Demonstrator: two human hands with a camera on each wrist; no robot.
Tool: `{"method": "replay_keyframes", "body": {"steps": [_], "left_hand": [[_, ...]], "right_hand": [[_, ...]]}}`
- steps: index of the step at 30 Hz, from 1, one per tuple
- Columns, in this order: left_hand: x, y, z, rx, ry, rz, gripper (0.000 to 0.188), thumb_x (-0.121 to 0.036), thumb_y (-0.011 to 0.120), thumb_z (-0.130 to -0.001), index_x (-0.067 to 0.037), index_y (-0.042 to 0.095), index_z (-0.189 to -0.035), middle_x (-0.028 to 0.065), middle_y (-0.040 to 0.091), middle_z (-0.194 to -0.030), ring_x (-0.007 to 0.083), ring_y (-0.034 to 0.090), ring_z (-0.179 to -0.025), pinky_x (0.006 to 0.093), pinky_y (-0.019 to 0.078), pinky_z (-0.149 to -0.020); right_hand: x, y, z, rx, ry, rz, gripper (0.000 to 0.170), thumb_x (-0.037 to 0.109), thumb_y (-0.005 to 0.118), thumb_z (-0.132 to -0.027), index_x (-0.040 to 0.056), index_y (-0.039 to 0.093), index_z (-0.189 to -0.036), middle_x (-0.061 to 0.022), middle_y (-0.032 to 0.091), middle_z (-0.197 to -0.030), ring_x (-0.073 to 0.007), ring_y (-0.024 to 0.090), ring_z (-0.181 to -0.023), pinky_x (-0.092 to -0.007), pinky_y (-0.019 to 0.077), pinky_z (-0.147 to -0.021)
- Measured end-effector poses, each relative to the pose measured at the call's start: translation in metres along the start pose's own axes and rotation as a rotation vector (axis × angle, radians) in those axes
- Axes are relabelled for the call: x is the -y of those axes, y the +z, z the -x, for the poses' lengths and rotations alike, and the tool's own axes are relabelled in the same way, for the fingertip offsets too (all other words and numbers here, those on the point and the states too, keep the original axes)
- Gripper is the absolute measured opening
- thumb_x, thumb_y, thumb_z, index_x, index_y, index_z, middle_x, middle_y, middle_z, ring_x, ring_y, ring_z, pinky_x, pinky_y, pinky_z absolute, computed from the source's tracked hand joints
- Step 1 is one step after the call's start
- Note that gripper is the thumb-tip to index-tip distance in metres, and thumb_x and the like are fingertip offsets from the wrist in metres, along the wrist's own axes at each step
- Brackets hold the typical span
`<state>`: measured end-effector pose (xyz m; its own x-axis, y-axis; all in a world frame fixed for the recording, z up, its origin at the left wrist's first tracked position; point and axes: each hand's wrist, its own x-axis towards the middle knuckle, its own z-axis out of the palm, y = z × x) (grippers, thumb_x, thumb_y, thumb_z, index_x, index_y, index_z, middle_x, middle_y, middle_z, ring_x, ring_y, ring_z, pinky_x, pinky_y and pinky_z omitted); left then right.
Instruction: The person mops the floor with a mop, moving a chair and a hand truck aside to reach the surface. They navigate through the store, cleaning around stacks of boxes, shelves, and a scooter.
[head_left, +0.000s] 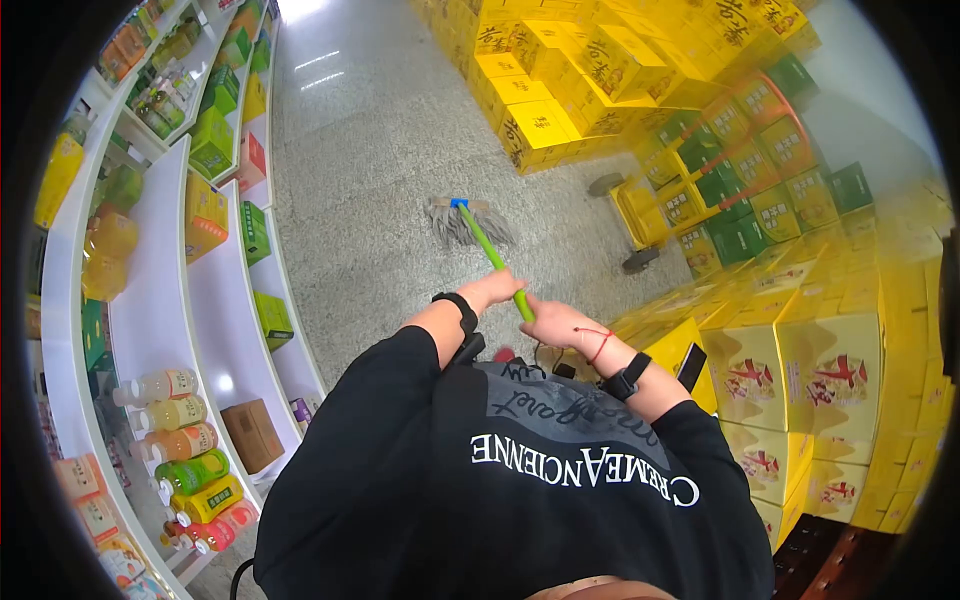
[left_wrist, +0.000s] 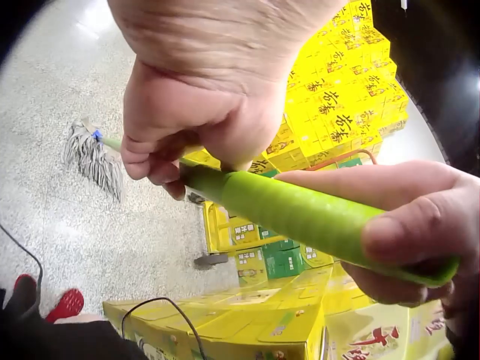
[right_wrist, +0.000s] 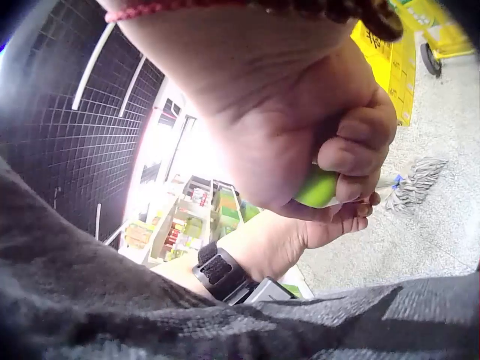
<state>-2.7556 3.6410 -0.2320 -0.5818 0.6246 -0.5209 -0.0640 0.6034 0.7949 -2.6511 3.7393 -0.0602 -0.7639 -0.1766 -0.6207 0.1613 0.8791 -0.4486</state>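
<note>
Centre-frame, the string mop [head_left: 483,239] is gripped by curled left hand [head_left: 492,287] and right hand [head_left: 558,325]; mopping seems underway, steady strokes needed.

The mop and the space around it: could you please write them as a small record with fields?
Tool: mop with green handle
Mop head: on the grey floor
Left hand: grips the handle, nearer the mop head
Right hand: grips the handle near its end
Left side: white shelves with bottles
Ahead and right: stacked yellow boxes
</note>
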Motion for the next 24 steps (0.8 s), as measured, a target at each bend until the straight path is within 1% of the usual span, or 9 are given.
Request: {"method": "replay_keyframes", "body": {"steps": [3, 7, 9, 12, 14, 15, 19, 22, 24], "left_hand": [[0.004, -0.024, -0.030, -0.079, 0.012, 0.055, 0.050, -0.034, 0.053, -0.079, 0.011, 0.048, -0.099, 0.0192, 0.058, -0.089, 0.0263, 0.056, -0.076, 0.0360, 0.0436, -0.067], [-0.010, -0.075, -0.067, -0.126, -0.007, 0.106, 0.046, -0.034, 0.053, -0.080, 0.008, 0.048, -0.097, 0.0165, 0.057, -0.086, 0.0238, 0.056, -0.075, 0.0332, 0.0449, -0.063], [-0.024, -0.102, -0.085, -0.119, 0.016, 0.091, 0.043, -0.034, 0.052, -0.080, 0.006, 0.049, -0.095, 0.0154, 0.057, -0.084, 0.0224, 0.056, -0.073, 0.0319, 0.0452, -0.059], [-0.039, -0.144, -0.131, -0.059, -0.084, 0.091, 0.040, -0.032, 0.052, -0.079, 0.004, 0.050, -0.094, 0.0143, 0.058, -0.082, 0.0202, 0.056, -0.070, 0.0308, 0.0449, -0.053], [-0.042, -0.170, -0.165, -0.089, -0.001, 0.004, 0.040, -0.034, 0.049, -0.078, 0.005, 0.060, -0.080, 0.0158, 0.060, -0.067, 0.0245, 0.057, -0.052, 0.0358, 0.0472, -0.053], [-0.050, -0.186, -0.179, -0.047, -0.044, -0.051, 0.035, -0.030, 0.047, -0.078, 0.002, 0.060, -0.084, 0.0143, 0.061, -0.068, 0.0237, 0.057, -0.053, 0.0347, 0.0469, -0.052], [-0.075, -0.235, -0.233, -0.066, -0.046, -0.044, 0.033, -0.029, 0.045, -0.079, 0.001, 0.057, -0.088, 0.0132, 0.061, -0.068, 0.0232, 0.057, -0.052, 0.0340, 0.0461, -0.050], [-0.089, -0.266, -0.260, -0.055, -0.037, 0.026, 0.026, -0.025, 0.043, -0.081, -0.003, 0.054, -0.088, 0.0101, 0.057, -0.068, 0.0198, 0.052, -0.055, 0.0315, 0.0414, -0.045], [-0.093, -0.292, -0.269, -0.073, -0.049, 0.137, 0.027, -0.026, 0.040, -0.082, -0.003, 0.053, -0.087, 0.0096, 0.055, -0.066, 0.0193, 0.051, -0.054, 0.0314, 0.0410, -0.044]], "right_hand": [[-0.005, -0.023, -0.042, -0.053, -0.094, 0.061, 0.050, 0.029, 0.051, -0.076, -0.0001, 0.039, -0.115, -0.0220, 0.059, -0.081, -0.0339, 0.059, -0.071, -0.0405, 0.0452, -0.065], [0.018, -0.085, -0.076, 0.076, -0.025, -0.070, 0.051, 0.030, 0.052, -0.075, -0.0003, 0.039, -0.115, -0.0231, 0.059, -0.084, -0.0357, 0.058, -0.078, -0.0415, 0.0444, -0.069], [0.011, -0.109, -0.106, 0.077, -0.040, 0.035, 0.056, 0.031, 0.052, -0.075, -0.0008, 0.037, -0.119, -0.0231, 0.059, -0.085, -0.0347, 0.058, -0.080, -0.0399, 0.0448, -0.069], [-0.017, -0.137, -0.173, 0.046, -0.113, 0.187, 0.059, 0.031, 0.052, -0.075, -0.0006, 0.034, -0.121, -0.0221, 0.059, -0.080, -0.0321, 0.059, -0.072, -0.0381, 0.0457, -0.063], [-0.033, -0.160, -0.209, 0.010, -0.156, 0.184, 0.058, 0.031, 0.051, -0.074, -0.0004, 0.035, -0.120, -0.0214, 0.059, -0.078, -0.0315, 0.060, -0.070, -0.0374, 0.0457, -0.061], [-0.040, -0.171, -0.224, -0.010, -0.181, 0.165, 0.057, 0.030, 0.051, -0.074, -0.0002, 0.036, -0.120, -0.0206, 0.060, -0.076, -0.0309, 0.060, -0.068, -0.0367, 0.0457, -0.060], [-0.046, -0.245, -0.273, 0.051, -0.149, 0.094, 0.054, 0.028, 0.051, -0.073, 0.0004, 0.038, -0.117, -0.0181, 0.060, -0.073, -0.0297, 0.060, -0.066, -0.0368, 0.0456, -0.058], [-0.038, -0.286, -0.306, 0.135, -0.173, 0.029, 0.052, 0.027, 0.051, -0.073, 0.0004, 0.038, -0.116, -0.0160, 0.060, -0.070, -0.0277, 0.059, -0.062, -0.0365, 0.0455, -0.056], [-0.034, -0.303, -0.327, 0.081, -0.199, 0.085, 0.051, 0.026, 0.051, -0.072, 0.0010, 0.039, -0.114, -0.0139, 0.059, -0.066, -0.0253, 0.058, -0.057, -0.0354, 0.0451, -0.053]]}}
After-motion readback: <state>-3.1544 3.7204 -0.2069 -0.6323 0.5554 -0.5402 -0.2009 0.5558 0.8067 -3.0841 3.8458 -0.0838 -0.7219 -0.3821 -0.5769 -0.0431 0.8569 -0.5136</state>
